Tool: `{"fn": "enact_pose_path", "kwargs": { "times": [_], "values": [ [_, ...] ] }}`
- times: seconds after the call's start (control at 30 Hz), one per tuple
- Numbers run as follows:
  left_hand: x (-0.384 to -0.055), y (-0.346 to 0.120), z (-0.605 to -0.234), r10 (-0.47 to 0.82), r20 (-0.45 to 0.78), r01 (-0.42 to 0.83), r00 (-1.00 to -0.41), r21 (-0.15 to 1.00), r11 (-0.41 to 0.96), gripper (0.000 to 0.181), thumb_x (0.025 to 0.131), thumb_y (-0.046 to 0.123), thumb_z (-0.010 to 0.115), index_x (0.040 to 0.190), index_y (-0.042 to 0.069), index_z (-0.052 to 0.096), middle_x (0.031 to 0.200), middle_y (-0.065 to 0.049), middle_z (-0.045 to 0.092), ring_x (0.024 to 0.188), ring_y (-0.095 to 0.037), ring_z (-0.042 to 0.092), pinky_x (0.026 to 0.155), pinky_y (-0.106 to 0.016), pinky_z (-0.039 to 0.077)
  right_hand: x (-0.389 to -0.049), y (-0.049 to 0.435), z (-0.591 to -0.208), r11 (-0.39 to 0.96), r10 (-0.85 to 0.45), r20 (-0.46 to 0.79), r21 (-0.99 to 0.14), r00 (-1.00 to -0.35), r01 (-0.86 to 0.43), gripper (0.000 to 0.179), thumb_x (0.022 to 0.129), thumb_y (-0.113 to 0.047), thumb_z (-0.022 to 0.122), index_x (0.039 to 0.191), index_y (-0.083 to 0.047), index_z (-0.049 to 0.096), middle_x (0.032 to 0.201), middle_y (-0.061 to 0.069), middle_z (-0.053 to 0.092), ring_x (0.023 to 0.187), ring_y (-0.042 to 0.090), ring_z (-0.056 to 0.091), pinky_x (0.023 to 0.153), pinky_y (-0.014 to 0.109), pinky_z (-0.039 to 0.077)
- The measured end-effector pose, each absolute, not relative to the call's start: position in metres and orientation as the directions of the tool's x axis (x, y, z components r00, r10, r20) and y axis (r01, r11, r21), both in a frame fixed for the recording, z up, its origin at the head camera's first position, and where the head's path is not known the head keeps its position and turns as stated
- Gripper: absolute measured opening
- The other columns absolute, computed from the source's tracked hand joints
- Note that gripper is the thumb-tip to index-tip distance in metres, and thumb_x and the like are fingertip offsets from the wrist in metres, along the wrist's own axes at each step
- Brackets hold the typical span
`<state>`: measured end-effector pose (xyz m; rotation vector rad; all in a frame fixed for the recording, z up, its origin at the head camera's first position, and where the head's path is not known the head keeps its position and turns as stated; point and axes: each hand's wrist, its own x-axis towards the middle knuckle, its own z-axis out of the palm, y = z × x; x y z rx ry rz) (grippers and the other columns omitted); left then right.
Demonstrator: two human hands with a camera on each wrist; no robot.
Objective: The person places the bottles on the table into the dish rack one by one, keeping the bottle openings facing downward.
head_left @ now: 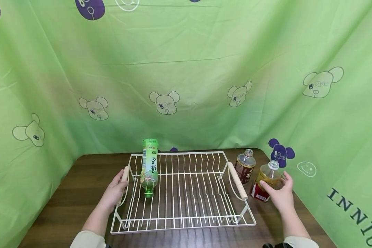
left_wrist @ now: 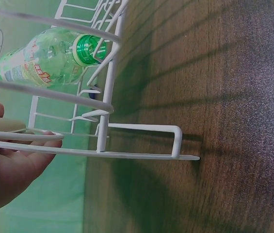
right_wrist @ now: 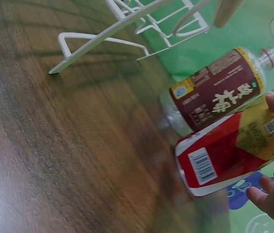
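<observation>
Left hand [head_left: 114,191], fingers curled round the left wooden handle [head_left: 125,171] of a white wire rack [head_left: 183,228] on a wood-grain bench [head_left: 71,193]. Green plastic bottle [head_left: 150,165], lying at rack's left, neck near. Brown-labelled bottle [head_left: 244,168], standing, right of rack. Red-and-yellow-labelled bottle [head_left: 268,177], standing, nearer right. Right hand [head_left: 283,194], fingers spread, thumb against that label.

Rack [head_left: 183,228] common to all views
</observation>
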<state>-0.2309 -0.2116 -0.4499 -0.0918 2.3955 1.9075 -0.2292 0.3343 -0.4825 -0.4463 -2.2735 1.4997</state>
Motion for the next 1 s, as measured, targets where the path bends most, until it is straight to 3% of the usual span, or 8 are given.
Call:
{"fn": "enact_pose_path", "kwargs": {
  "times": [0.27, 0.73, 1.0],
  "values": [
    [-0.232, -0.211, -0.452, 0.002, -0.095, -0.092, -0.995, 0.971, 0.219, 0.066, 0.101, 0.007, 0.037, 0.156, -0.001, 0.001, 0.161, -0.030, 0.005, 0.145, -0.047, 0.019, 0.116, -0.060, 0.025, -0.237, 0.327, -0.494, 0.313, 0.508, 0.129, -0.949, -0.852, 0.044, 0.106, 0.083, -0.011, 0.074, 0.155, -0.013, -0.004, 0.154, 0.035, 0.021, 0.136, 0.050, 0.032, 0.115, 0.061, 0.027],
    [-0.230, -0.210, -0.450, 0.000, -0.107, -0.104, -0.994, 0.967, 0.232, 0.066, 0.101, 0.007, 0.036, 0.156, 0.000, 0.001, 0.162, -0.028, 0.005, 0.146, -0.046, 0.018, 0.117, -0.060, 0.025, -0.236, 0.322, -0.497, 0.359, 0.526, 0.176, -0.933, -0.832, 0.030, 0.104, 0.081, -0.008, 0.076, 0.155, -0.012, 0.002, 0.146, 0.035, 0.030, 0.131, 0.047, 0.036, 0.111, 0.063, 0.030],
    [-0.231, -0.211, -0.450, -0.003, -0.110, -0.107, -0.994, 0.963, 0.246, 0.066, 0.101, 0.008, 0.036, 0.156, 0.000, 0.001, 0.161, -0.028, 0.004, 0.144, -0.049, 0.019, 0.116, -0.060, 0.026, -0.231, 0.321, -0.483, 0.418, 0.512, 0.196, -0.907, -0.836, 0.044, 0.105, 0.081, -0.017, 0.078, 0.158, -0.017, 0.006, 0.147, 0.033, 0.035, 0.130, 0.044, 0.040, 0.110, 0.060, 0.032]
  ]
}}
